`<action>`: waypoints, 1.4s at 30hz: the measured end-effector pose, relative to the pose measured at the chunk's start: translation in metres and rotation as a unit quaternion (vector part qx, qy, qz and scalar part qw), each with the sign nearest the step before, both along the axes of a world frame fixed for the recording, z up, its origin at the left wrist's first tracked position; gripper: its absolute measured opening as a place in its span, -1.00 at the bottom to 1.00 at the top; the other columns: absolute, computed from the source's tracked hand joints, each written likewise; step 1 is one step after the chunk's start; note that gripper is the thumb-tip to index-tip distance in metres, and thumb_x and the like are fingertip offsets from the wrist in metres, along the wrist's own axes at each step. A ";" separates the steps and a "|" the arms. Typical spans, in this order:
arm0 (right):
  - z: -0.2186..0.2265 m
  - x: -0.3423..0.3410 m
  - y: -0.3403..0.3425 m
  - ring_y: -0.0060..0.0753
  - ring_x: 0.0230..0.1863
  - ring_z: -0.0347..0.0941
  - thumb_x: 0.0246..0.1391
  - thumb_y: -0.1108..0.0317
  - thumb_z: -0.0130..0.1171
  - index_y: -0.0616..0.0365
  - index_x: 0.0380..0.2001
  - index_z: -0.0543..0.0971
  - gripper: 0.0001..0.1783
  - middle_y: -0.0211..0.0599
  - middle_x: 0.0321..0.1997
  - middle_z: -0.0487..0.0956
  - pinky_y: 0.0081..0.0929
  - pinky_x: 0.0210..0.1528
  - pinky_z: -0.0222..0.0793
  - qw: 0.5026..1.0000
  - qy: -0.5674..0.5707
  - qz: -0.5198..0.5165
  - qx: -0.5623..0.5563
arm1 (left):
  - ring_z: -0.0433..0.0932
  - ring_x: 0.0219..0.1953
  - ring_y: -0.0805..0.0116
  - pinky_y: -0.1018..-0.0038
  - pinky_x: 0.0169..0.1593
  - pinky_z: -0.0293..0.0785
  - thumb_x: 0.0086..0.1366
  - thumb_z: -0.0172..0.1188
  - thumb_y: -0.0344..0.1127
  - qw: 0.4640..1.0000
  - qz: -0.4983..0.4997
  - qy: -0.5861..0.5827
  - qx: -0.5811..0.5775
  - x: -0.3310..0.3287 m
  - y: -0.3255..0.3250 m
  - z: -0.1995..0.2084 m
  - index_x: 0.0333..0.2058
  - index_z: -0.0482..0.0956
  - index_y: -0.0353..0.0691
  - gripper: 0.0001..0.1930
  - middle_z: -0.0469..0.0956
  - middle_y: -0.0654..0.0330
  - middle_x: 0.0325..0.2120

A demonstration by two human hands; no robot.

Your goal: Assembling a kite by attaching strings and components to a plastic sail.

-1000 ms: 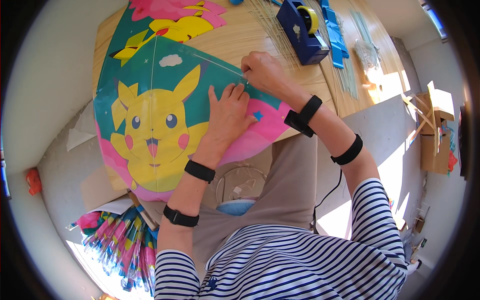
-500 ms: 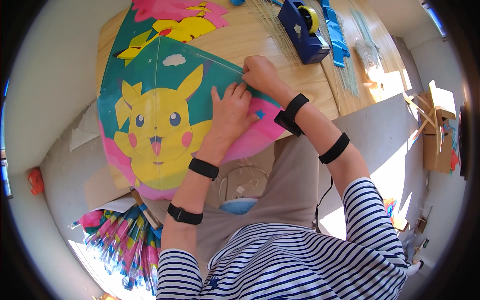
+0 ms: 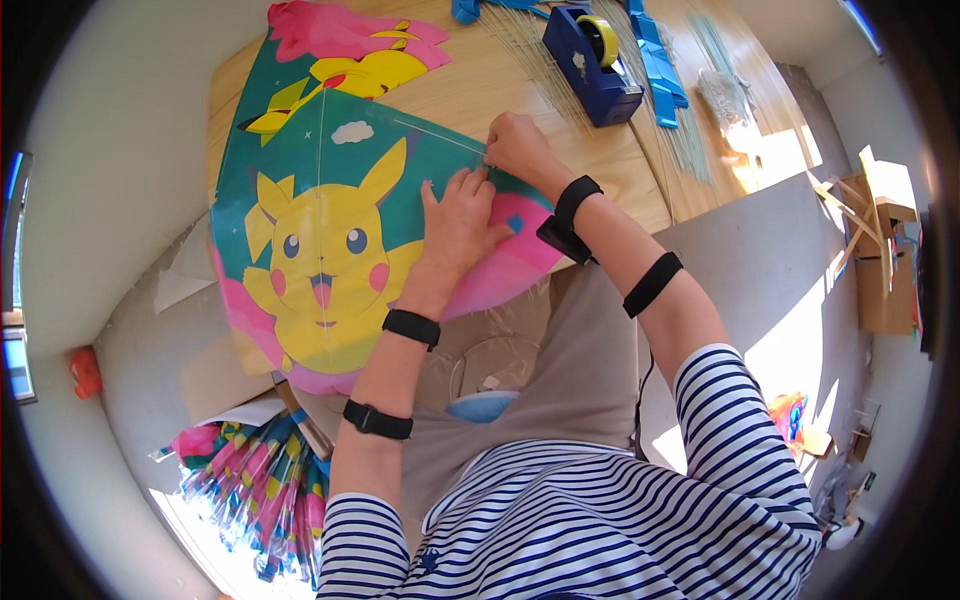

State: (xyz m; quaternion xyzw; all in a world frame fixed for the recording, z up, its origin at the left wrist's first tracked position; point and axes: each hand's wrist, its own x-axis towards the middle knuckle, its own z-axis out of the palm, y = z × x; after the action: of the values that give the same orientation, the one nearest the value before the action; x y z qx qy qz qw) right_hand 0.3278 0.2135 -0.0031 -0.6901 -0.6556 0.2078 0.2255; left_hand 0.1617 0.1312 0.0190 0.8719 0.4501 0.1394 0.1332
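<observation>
A diamond-shaped kite sail (image 3: 322,240) lies on the table, green and pink with a big yellow cartoon figure. One thin pale rod (image 3: 325,150) runs down its middle. Another thin rod (image 3: 440,137) follows the upper right edge and leads into the fingers of my right hand (image 3: 520,147), which is closed in a pinch at that edge. The fingertips' exact hold is hidden. Just below, my left hand (image 3: 458,222) presses on the sail with its fingers spread. The sail's near right part hangs over the table edge above my lap.
More printed sails (image 3: 375,70) lie at the far left. A blue tape dispenser (image 3: 590,75) with yellow tape stands beyond my right hand, among thin rods (image 3: 530,60) and blue strips (image 3: 655,70). Bundled colourful kites (image 3: 265,480) sit low at the left; a cardboard box (image 3: 885,290) stands at the right.
The view has shifted slightly. Both hands keep nearly the same place on the sail, the right pinching at the edge and the left pressing flat.
</observation>
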 end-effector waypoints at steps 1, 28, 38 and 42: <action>-0.002 -0.001 0.004 0.18 -0.21 0.59 -0.14 0.43 0.17 0.22 -0.51 0.65 -0.87 0.12 -0.37 0.63 -0.05 -0.13 0.52 1.000 -0.006 -0.006 -0.011 | 0.29 0.32 0.12 -0.32 0.24 0.12 -0.07 0.50 -0.10 1.000 -0.001 -0.002 0.003 0.000 -0.001 -0.001 -0.06 0.52 -0.25 -0.39 0.41 0.10 0.22; 0.021 -0.001 -0.027 0.14 -0.14 0.62 -0.17 0.28 0.18 0.20 -0.32 0.70 -0.67 0.04 -0.24 0.68 -0.13 -0.14 0.54 0.989 -0.025 -0.131 -0.066 | 0.53 0.07 0.01 0.22 0.13 0.39 0.00 0.43 -0.31 0.982 -0.032 -0.166 -0.085 -0.014 -0.037 0.044 -0.31 0.54 -0.33 -0.67 0.59 -0.05 -0.02; 0.012 0.005 -0.027 0.12 -0.13 0.61 -0.17 0.27 0.18 0.23 -0.36 0.70 -0.69 0.06 -0.22 0.67 -0.15 -0.12 0.52 0.989 -0.009 -0.139 -0.043 | 0.59 0.00 0.03 0.03 0.30 0.18 0.18 0.41 0.00 0.699 -0.385 -0.447 -0.405 -0.030 -0.146 0.207 -0.09 0.58 -0.40 -0.46 0.60 -0.10 -0.09; 0.004 0.001 -0.028 0.11 -0.19 0.62 -0.16 0.31 0.16 0.21 -0.41 0.70 -0.74 0.06 -0.24 0.67 -0.18 -0.14 0.52 0.989 -0.014 -0.146 0.007 | 0.59 -0.04 0.00 -0.05 0.24 0.23 0.30 0.29 0.03 0.613 -0.476 -0.499 -0.386 -0.018 -0.168 0.244 -0.08 0.55 -0.50 -0.43 0.59 -0.14 -0.13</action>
State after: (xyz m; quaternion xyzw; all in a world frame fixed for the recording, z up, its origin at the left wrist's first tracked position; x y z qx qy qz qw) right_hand 0.3288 0.1850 0.0009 -0.7799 -0.5520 0.1580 0.2493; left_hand 0.1434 -0.0371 0.2633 0.6277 -0.1520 0.2832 0.7090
